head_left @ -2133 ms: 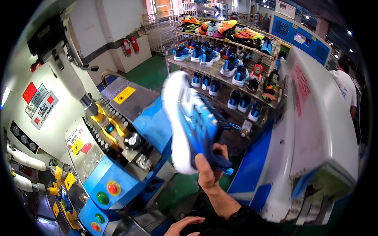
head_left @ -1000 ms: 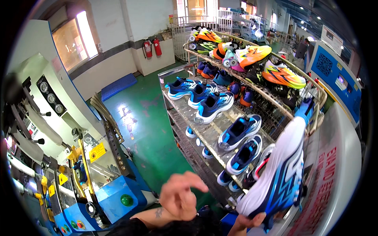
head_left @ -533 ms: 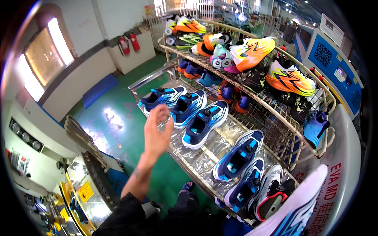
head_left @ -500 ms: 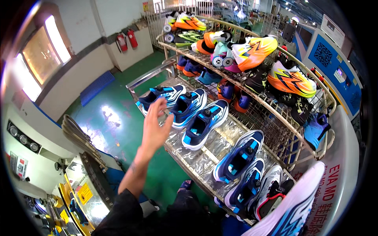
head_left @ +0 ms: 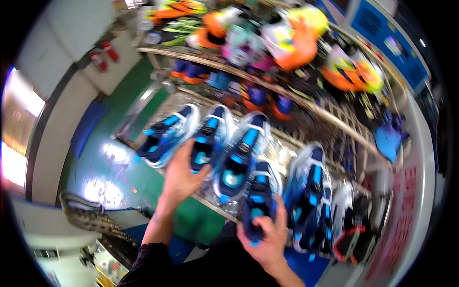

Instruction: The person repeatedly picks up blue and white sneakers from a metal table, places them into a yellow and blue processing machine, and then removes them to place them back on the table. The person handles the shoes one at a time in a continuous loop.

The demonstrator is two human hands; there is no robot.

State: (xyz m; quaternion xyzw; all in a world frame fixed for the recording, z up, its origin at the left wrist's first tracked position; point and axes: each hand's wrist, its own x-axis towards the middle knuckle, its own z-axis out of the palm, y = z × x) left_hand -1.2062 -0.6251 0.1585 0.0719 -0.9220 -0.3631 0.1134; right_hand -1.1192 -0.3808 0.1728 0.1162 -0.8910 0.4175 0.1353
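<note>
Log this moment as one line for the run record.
left hand: on second blue shoe | right hand: gripping blue shoe | wire rack

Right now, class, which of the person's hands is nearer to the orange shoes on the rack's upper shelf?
Left. The left hand rests on a blue shoe on the lower shelf, below the orange shoes. The right hand grips another blue shoe lower down, farther away.

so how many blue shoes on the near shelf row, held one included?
5 clear: three side by side at the left hand, at; one in the right hand at; one right at. More may hide behind it.
</note>
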